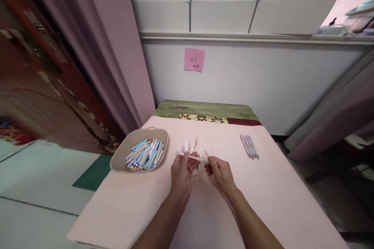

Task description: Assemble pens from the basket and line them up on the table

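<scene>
Pen (201,159): slim, pale, up off the table, near-horiz. btwn both hands, slight tilt down to R; held above the mid part of the table (224,210).
L hand (179,177): grip closed on pen, thumb on near side, fingers curled behind; L tip sticks out past the thumb.
R hand (222,172): grip pinching pen's R end, thumb vs. fingertips, no gap to speak of; other fingers tucked, exact pos. hard to see.
Handling: step in hand looks like two-handed work on one pen. Best w/ L as steady anchor, R doing the fine work; light pinch, force along pen's axis, no bending, since a thin barrel prob. flexes or slips.
Loose parts (194,144): white & orangey slim pieces just beyond the hands, some clear ones under them, blurred; wrists best held high so nothing gets knocked.
Basket (117,159): beige, L side, w/ a pile of mixed-colour pens (145,155).
Pen row (249,146): a few greyish pens side by side, R side, well apart from hands.
</scene>
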The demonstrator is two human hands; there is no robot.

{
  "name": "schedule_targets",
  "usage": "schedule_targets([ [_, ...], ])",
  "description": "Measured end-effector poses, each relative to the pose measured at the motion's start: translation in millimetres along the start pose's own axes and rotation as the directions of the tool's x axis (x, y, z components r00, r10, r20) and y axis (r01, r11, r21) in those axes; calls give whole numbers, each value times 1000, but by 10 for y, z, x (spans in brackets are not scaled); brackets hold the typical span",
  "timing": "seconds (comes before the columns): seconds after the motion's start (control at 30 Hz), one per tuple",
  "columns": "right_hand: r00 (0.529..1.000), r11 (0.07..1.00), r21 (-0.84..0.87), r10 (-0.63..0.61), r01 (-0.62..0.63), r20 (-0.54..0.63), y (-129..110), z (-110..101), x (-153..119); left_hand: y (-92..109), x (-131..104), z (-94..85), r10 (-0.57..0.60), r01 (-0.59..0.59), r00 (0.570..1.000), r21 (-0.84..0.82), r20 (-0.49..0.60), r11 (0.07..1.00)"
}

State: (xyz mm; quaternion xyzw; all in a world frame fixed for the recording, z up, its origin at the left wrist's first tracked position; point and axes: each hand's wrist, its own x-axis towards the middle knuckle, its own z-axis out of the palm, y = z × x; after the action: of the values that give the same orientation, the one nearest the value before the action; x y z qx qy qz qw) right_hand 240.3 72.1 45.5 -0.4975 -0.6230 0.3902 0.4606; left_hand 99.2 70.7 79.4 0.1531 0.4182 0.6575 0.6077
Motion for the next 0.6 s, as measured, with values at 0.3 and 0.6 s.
schedule_targets([
  [0.3, 998, 998, -17, -56, 56, -25, -11, -13, 4, -5, -2, -14, -15, 15, 1000, -3, -2, 1000],
  [0.6, 998, 991, -113, -70, 70, 3, -12, 5, -2, -27, -3, -26, -14, 14, 1000, -3, 1, 1000],
])
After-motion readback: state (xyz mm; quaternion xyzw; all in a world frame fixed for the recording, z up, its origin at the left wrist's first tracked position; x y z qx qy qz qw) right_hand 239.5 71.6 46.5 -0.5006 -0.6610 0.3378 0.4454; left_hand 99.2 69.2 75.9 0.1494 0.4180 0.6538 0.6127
